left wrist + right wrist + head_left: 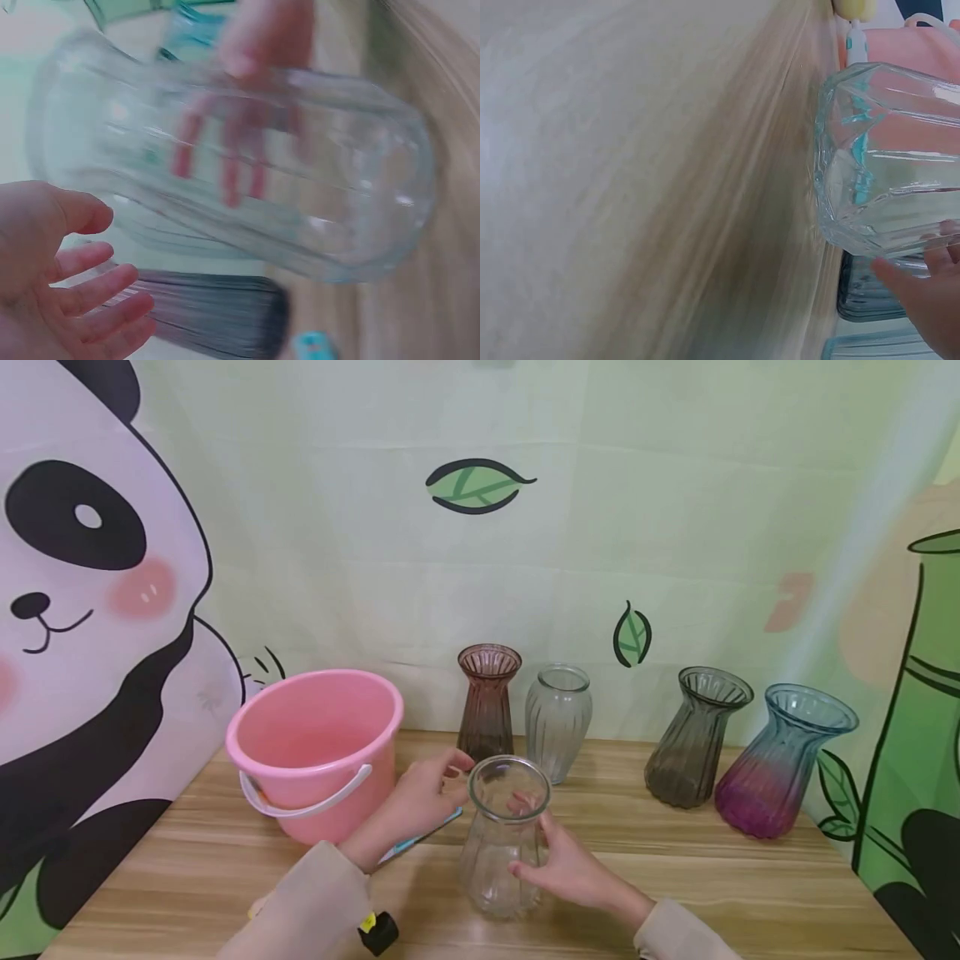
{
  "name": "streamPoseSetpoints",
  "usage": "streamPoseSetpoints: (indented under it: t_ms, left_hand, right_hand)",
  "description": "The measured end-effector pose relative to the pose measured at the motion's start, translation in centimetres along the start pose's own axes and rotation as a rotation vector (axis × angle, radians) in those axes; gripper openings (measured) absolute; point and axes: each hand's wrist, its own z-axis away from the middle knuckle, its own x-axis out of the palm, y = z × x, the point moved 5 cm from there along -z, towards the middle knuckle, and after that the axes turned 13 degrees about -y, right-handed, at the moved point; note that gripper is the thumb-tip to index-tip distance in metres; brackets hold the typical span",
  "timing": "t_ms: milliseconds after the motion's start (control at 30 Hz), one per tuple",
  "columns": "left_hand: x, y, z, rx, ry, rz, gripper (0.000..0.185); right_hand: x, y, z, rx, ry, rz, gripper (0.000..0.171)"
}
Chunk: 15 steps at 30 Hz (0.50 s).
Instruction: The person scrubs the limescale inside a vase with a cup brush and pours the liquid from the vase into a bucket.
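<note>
A clear ribbed glass vase stands upright in front of me, its round mouth uppermost. My right hand holds it from the right, thumb on the near side and fingers round the far side, seen through the glass in the left wrist view. Just left of the rim is my left hand, apart from the vase, with its fingers spread and slightly bent around nothing. Whether the vase's base touches the table cannot be told. Beneath the left forearm lies a turquoise-and-white brush handle.
At the left stands a pink bucket with a white handle. Behind are a brown-tinted vase and another clear vase. Toward the right edge of the wooden table stand a grey vase and a blue-to-purple vase.
</note>
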Motion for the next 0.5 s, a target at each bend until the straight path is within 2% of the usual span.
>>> streamPoseSetpoints:
  t_ms: [100, 233, 300, 400, 500]
  left_hand:
    - [-2.4, 1.1, 1.6, 0.018, 0.030, 0.002, 0.026]
    - [-5.8, 1.2, 3.8, 0.065, 0.081, -0.024, 0.028]
    - [-7.5, 0.6, 4.8, 0.093, 0.125, -0.040, 0.028]
    - [-10.1, -0.6, 6.2, 0.096, 0.203, -0.065, 0.026]
    - [-12.3, -2.0, 7.4, 0.068, 0.262, -0.067, 0.026]
  right_hand:
    - [0.2, 0.0, 0.0, -0.003, -0.006, -0.038, 0.081]
    - [0.4, 0.2, 0.1, 0.008, -0.014, -0.062, 0.081]
    - [0.6, 0.4, 0.3, 0.020, -0.013, -0.055, 0.083]
    - [0.8, 0.7, 0.4, 0.036, -0.005, -0.049, 0.088]
    - [1.1, 1.0, 0.4, 0.062, 0.018, -0.034, 0.096]
